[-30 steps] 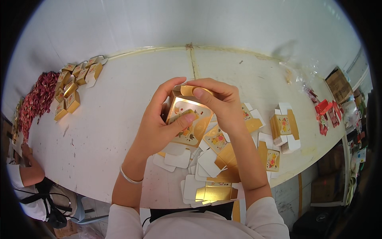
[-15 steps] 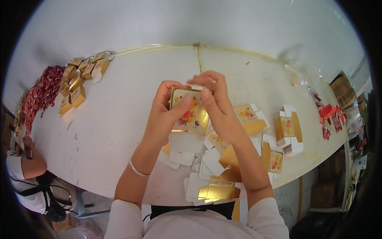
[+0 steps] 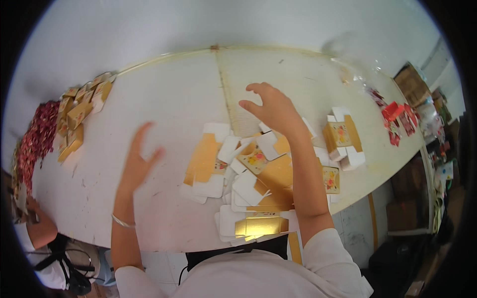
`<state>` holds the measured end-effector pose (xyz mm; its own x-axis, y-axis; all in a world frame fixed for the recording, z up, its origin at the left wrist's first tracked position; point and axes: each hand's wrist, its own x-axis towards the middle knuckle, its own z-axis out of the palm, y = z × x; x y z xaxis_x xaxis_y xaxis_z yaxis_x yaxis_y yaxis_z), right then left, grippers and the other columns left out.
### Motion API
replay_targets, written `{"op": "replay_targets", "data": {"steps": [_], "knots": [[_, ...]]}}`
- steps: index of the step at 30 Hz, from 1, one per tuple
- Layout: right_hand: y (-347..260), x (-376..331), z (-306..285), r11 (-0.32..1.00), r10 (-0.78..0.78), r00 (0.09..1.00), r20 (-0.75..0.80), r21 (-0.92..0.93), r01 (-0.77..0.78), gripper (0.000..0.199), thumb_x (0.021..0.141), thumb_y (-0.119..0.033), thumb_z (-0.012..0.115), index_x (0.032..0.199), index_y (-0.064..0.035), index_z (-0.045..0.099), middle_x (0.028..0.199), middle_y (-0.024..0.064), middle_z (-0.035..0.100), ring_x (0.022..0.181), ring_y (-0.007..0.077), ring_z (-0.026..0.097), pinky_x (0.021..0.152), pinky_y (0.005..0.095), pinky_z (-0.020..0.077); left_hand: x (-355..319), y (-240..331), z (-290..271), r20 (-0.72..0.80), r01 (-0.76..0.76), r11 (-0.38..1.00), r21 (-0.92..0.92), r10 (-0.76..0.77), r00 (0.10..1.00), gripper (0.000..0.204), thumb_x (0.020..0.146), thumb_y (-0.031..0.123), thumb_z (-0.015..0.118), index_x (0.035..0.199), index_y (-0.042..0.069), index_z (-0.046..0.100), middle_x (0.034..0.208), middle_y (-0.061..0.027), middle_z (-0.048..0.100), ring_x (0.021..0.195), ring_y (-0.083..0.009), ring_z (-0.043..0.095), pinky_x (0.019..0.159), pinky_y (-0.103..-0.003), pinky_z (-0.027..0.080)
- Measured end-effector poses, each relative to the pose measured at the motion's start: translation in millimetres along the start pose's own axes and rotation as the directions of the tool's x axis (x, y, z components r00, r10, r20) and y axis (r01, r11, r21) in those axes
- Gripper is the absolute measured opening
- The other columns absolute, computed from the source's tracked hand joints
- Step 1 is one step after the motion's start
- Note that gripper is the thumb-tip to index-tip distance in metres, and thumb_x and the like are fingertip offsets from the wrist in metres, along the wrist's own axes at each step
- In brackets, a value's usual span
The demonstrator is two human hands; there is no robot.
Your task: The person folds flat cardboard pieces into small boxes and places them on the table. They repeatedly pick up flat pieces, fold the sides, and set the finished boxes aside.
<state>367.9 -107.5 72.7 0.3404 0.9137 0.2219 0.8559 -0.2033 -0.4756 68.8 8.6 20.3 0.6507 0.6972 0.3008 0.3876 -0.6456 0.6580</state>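
Over the left part of the table, my left hand (image 3: 136, 164) is raised, slightly blurred, with thumb and fingers apart and nothing in it. My right hand (image 3: 273, 109) hovers just beyond the loose cartons, thumb and fingers spread, also holding nothing. Below and between the hands lies a jumbled heap of flattened gold-and-white cartons (image 3: 256, 159) printed with flowers and fruit. Folded gold boxes (image 3: 74, 140) are piled at the far left, one lying on top of the others.
Beside the gold boxes is a heap of dark red wrapped pieces (image 3: 37, 136). A stack of flat cartons (image 3: 342, 133) stands at the right. Red packets (image 3: 394, 111) and clear plastic lie at the right edge. Another person's arm (image 3: 42, 223) is at the lower left.
The gold box held between my hands has left them. My left hand has moved left and down, away from my right hand, and both have opened. The view has shifted slightly.
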Motion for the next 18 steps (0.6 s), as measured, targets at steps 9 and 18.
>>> {"op": "replay_targets", "data": {"steps": [9, 18], "knots": [[94.7, -22.5, 12.4, 0.842, 0.355, 0.921, 0.160, -0.482, -0.241, 0.066, 0.057, -0.054, 0.071, 0.095, -0.0016, 0.057, 0.093, 0.0150, 0.061, 0.090, 0.0268, 0.058, 0.075, 0.0366, 0.0466, -43.6, 101.5, 128.4, 0.570, -0.548, 0.829, 0.112, 0.398, 0.719, 0.078, 0.072, 0.062, 0.054, 0.134, 0.018, 0.034, 0.141, -0.0153, 0.020, 0.131, -0.0334, 0.017, 0.102, -0.059, 0.003], [105.9, 17.6, 53.2, 0.942, 0.337, 0.939, 0.064, -0.035, -0.335, 0.064, 0.058, -0.040, 0.077, 0.096, 0.0028, 0.048, 0.085, 0.0123, 0.062, 0.083, 0.0209, 0.060, 0.070, 0.0304, 0.0457, -19.4, 76.4, 119.4, 0.522, -0.446, 0.849, 0.282, 0.254, 0.814, 0.083, 0.069, 0.066, 0.053, 0.132, 0.016, 0.035, 0.139, -0.0150, 0.025, 0.130, -0.0329, 0.020, 0.099, -0.063, 0.009]]}}
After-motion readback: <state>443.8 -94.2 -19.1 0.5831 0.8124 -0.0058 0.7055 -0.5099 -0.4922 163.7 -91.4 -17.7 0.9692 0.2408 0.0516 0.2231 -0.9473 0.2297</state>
